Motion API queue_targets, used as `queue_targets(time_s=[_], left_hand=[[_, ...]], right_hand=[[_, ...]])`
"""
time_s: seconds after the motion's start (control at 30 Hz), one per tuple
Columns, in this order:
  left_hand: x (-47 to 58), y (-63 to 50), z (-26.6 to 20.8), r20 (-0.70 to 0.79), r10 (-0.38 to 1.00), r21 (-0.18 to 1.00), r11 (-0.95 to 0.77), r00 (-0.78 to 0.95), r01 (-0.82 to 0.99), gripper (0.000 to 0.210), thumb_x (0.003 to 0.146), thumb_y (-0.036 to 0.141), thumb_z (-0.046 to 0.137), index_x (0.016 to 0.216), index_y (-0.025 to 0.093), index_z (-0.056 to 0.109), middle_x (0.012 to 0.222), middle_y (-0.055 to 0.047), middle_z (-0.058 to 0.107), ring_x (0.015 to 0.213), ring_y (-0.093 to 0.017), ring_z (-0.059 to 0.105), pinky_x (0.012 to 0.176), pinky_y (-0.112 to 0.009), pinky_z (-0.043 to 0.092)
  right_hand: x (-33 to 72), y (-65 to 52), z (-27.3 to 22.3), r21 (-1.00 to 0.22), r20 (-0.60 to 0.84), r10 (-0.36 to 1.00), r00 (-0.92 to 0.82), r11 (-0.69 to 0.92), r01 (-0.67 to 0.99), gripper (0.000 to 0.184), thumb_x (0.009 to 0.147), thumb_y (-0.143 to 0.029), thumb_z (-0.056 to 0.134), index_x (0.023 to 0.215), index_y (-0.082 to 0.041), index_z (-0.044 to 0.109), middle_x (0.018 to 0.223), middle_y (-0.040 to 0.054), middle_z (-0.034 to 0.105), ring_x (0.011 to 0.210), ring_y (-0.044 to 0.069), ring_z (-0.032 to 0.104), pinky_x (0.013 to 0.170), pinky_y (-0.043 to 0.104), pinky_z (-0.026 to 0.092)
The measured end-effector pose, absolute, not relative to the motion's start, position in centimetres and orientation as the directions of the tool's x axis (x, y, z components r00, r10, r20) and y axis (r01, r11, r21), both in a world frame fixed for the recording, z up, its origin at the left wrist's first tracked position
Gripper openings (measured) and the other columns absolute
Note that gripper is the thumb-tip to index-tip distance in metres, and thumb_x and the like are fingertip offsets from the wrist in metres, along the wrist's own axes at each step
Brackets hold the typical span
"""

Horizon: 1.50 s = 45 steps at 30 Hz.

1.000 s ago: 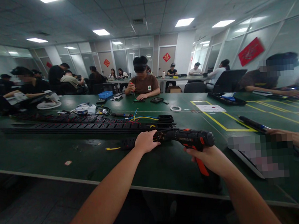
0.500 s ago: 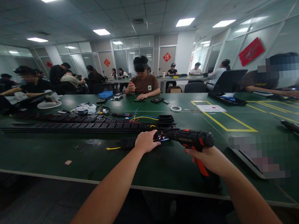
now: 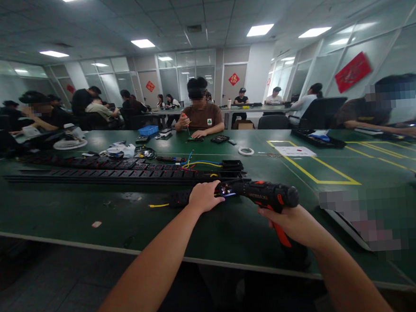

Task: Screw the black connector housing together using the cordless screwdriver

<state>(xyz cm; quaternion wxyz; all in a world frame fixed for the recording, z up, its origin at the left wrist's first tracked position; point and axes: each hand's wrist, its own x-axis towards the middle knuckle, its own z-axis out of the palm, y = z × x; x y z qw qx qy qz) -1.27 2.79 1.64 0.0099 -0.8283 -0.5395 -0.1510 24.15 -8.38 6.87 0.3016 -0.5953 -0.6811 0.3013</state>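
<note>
My right hand [image 3: 291,219] is wrapped round the grip of a black and orange cordless drill [image 3: 267,194], its nose pointing left. The drill's tip meets the right end of a short black power strip [image 3: 178,199] lying on the green table. My left hand [image 3: 205,196] is closed over that strip and holds it down, hiding its middle. Beside my left fingers, small shiny parts show at the strip's end. A yellow wire [image 3: 158,205] sticks out of the strip's left end.
Long black power strips [image 3: 99,179] lie behind my hands, with blue and yellow wires [image 3: 201,164] at their right end. A roll of white tape [image 3: 245,151], a paper sheet [image 3: 295,151] and a blue basket [image 3: 148,130] are farther back. Co-workers sit around the table.
Both hands, the drill and the short strip keep the same places relative to each other. The view has shifted slightly. At the far left, a co-worker's hand has risen towards the head.
</note>
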Motion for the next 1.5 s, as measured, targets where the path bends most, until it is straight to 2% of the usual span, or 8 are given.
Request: queue_targets(time_s=[0.07, 0.17, 0.37, 0.73, 0.93, 1.1, 1.5], left_hand=[[-1.3, 2.8, 1.6, 0.269, 0.886, 0.151, -0.427, 0.378, 0.892, 0.069, 0.086, 0.062, 0.066, 0.143, 0.025, 0.053, 0.126, -0.009, 0.070, 0.115, -0.030, 0.066, 0.098, -0.041, 0.048], [-1.4, 3.0, 1.4, 0.293, 0.877, 0.151, -0.436, 0.382, 0.887, 0.070, 0.085, 0.062, 0.066, 0.143, 0.024, 0.054, 0.126, -0.010, 0.071, 0.114, -0.031, 0.066, 0.097, -0.042, 0.049], [-1.4, 3.2, 1.1, 0.317, 0.867, 0.144, -0.445, 0.385, 0.884, 0.067, 0.084, 0.062, 0.067, 0.139, 0.025, 0.057, 0.122, -0.008, 0.073, 0.109, -0.032, 0.068, 0.093, -0.042, 0.051], [-1.4, 3.0, 1.3, 0.296, 0.876, 0.139, -0.434, 0.380, 0.890, 0.069, 0.084, 0.062, 0.068, 0.141, 0.025, 0.055, 0.124, -0.008, 0.072, 0.113, -0.030, 0.067, 0.096, -0.041, 0.049], [-1.3, 3.0, 1.3, 0.286, 0.883, 0.132, -0.421, 0.372, 0.897, 0.070, 0.084, 0.062, 0.068, 0.142, 0.025, 0.054, 0.123, -0.009, 0.072, 0.112, -0.030, 0.067, 0.096, -0.040, 0.049], [-1.3, 3.0, 1.3, 0.280, 0.884, 0.139, -0.424, 0.375, 0.895, 0.068, 0.085, 0.062, 0.067, 0.141, 0.026, 0.055, 0.124, -0.009, 0.071, 0.113, -0.030, 0.066, 0.096, -0.041, 0.048], [-1.5, 3.2, 1.1, 0.306, 0.871, 0.140, -0.440, 0.384, 0.887, 0.068, 0.084, 0.062, 0.068, 0.140, 0.025, 0.056, 0.121, -0.008, 0.072, 0.109, -0.030, 0.068, 0.093, -0.040, 0.049]], right_hand=[[24.2, -8.4, 6.9, -0.798, 0.063, 0.991, -0.115, 0.119, 0.590, 0.030, 0.078, -0.048, 0.066, 0.091, -0.021, 0.071, 0.067, 0.0010, 0.070, 0.062, 0.022, 0.065, 0.065, 0.035, 0.053], [24.2, -8.4, 7.0, -0.848, 0.068, 0.990, -0.126, 0.123, 0.516, 0.035, 0.075, -0.045, 0.069, 0.100, -0.020, 0.073, 0.089, 0.0059, 0.078, 0.063, 0.021, 0.066, 0.067, 0.036, 0.055], [24.1, -8.6, 7.5, -0.861, 0.031, 0.993, -0.110, 0.082, 0.502, 0.042, 0.074, -0.045, 0.068, 0.106, -0.020, 0.072, 0.100, 0.0073, 0.078, 0.062, 0.019, 0.065, 0.067, 0.035, 0.054], [24.3, -8.3, 6.8, -0.796, 0.025, 0.995, -0.099, 0.080, 0.600, 0.035, 0.079, -0.047, 0.064, 0.097, -0.019, 0.071, 0.074, 0.0038, 0.073, 0.065, 0.021, 0.066, 0.061, 0.032, 0.049], [24.4, -8.1, 6.4, -0.805, 0.050, 0.993, -0.106, 0.103, 0.585, 0.039, 0.078, -0.049, 0.065, 0.101, -0.019, 0.070, 0.069, 0.0025, 0.070, 0.064, 0.022, 0.065, 0.063, 0.033, 0.052], [24.6, -8.0, 6.2, -0.767, 0.046, 0.992, -0.120, 0.112, 0.632, 0.034, 0.079, -0.051, 0.063, 0.091, -0.020, 0.071, 0.064, 0.0011, 0.067, 0.064, 0.022, 0.065, 0.063, 0.032, 0.050], [24.2, -8.2, 6.5, -0.754, 0.043, 0.995, -0.095, 0.095, 0.650, 0.031, 0.080, -0.049, 0.063, 0.089, -0.021, 0.070, 0.063, 0.0003, 0.067, 0.062, 0.021, 0.065, 0.062, 0.032, 0.049]])
